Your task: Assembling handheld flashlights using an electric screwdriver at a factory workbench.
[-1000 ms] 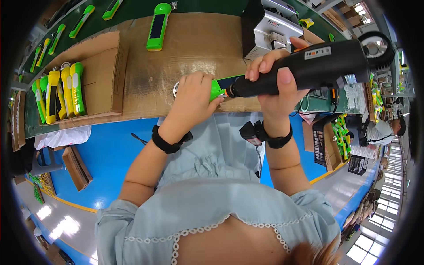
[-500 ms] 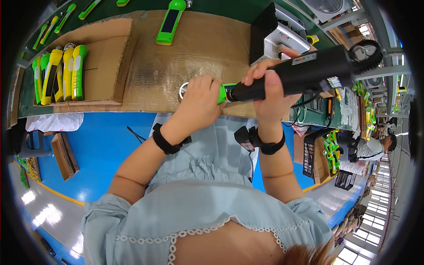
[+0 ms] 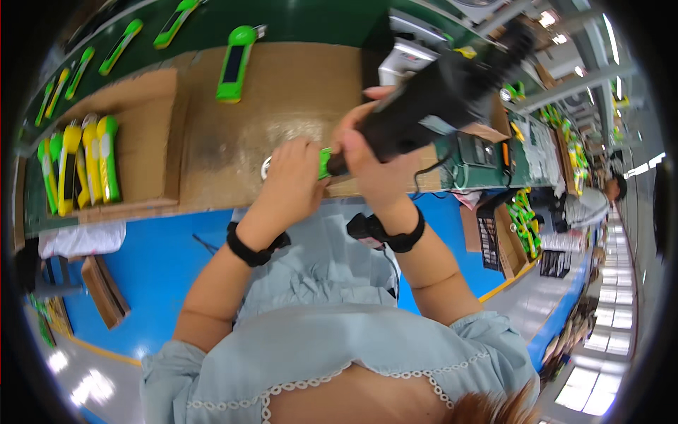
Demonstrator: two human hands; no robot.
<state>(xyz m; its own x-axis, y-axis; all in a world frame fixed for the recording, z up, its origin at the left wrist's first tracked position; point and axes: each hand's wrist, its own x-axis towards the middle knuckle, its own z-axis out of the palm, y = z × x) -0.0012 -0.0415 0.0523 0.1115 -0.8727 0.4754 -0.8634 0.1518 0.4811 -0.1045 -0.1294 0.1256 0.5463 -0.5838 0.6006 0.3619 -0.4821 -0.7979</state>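
My left hand (image 3: 291, 177) is closed around a green flashlight (image 3: 325, 163) low over the cardboard-covered bench. Its pale round lens end (image 3: 266, 168) pokes out on the left, and most of its body is hidden under my fingers. In my right hand (image 3: 374, 159) is a black electric screwdriver (image 3: 417, 106), slanting up to the right and blurred. Its nose meets the flashlight's right end; the exact contact point cannot be seen. Farther back, a green flashlight with a dark panel (image 3: 234, 65) lies on the cardboard sheet (image 3: 304, 85).
At left, an open cardboard box (image 3: 173, 141) holds several yellow and green flashlights (image 3: 88, 159). More flashlights (image 3: 121, 47) lie along the green bench behind. A black-and-silver device (image 3: 406, 60) stands back right. A box of green-yellow parts (image 3: 524, 222) and a co-worker (image 3: 590, 208) are farther right.
The screwdriver has tilted, its rear end swinging upward, and my right hand has come closer to my left. The whole view has shifted. Both hands keep their holds.
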